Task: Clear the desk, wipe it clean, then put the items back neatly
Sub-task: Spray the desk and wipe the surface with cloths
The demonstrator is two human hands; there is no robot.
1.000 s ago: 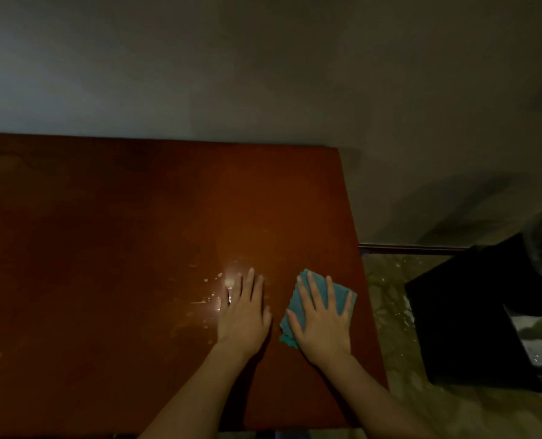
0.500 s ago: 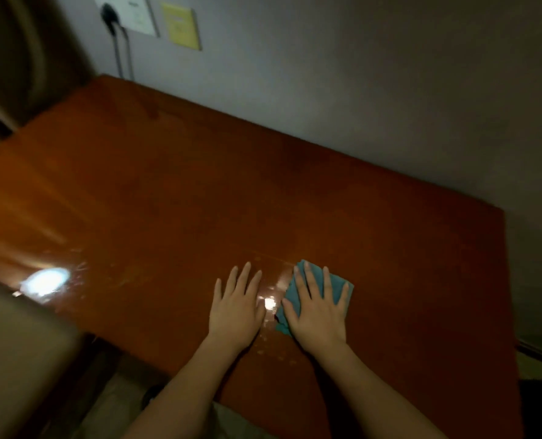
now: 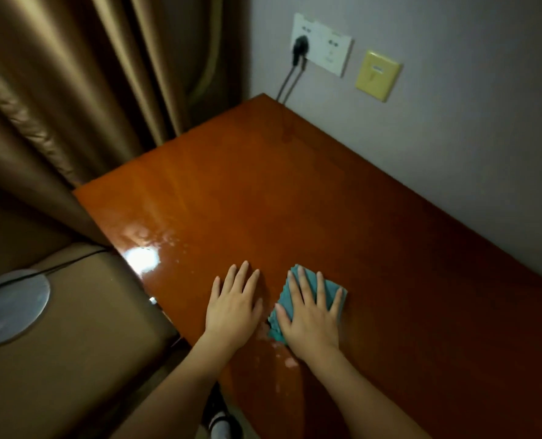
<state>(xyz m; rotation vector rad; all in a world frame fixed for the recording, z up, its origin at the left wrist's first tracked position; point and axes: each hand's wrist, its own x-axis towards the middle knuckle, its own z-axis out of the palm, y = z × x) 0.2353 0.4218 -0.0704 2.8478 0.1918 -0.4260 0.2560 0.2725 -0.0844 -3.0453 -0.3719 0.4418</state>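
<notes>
The teal cloth (image 3: 309, 299) is lying folded on the reddish-brown wooden table (image 3: 342, 217), near its front edge and somewhat toward its left end. The right hand (image 3: 311, 315) is pressing flat on top of the cloth, its grip apart with the fingers straight and spread, so that the cloth is showing past the fingertips and along the thumb side. The left hand (image 3: 233, 307) is resting palm down on the bare wood just beside the cloth, its grip also apart, fingers straight and holding nothing; a narrow strip of table is showing between the two hands. Pale smears or wet marks are sitting on the wood near the front edge by the right wrist, and a bright glare (image 3: 143, 259) is shining off the glossy surface near the table's front left corner. Beyond the left end a brown padded seat (image 3: 83, 343) is standing against the table, carrying a round grey disc (image 3: 8, 307) with a thin dark cable running from it. Brown curtains (image 3: 89, 83) are hanging behind the seat and past the table's far left corner. On the grey wall along the back edge, a white socket plate (image 3: 322, 47) is holding a black plug (image 3: 299, 47), and a yellow plate (image 3: 378, 75) is sitting beside it.
</notes>
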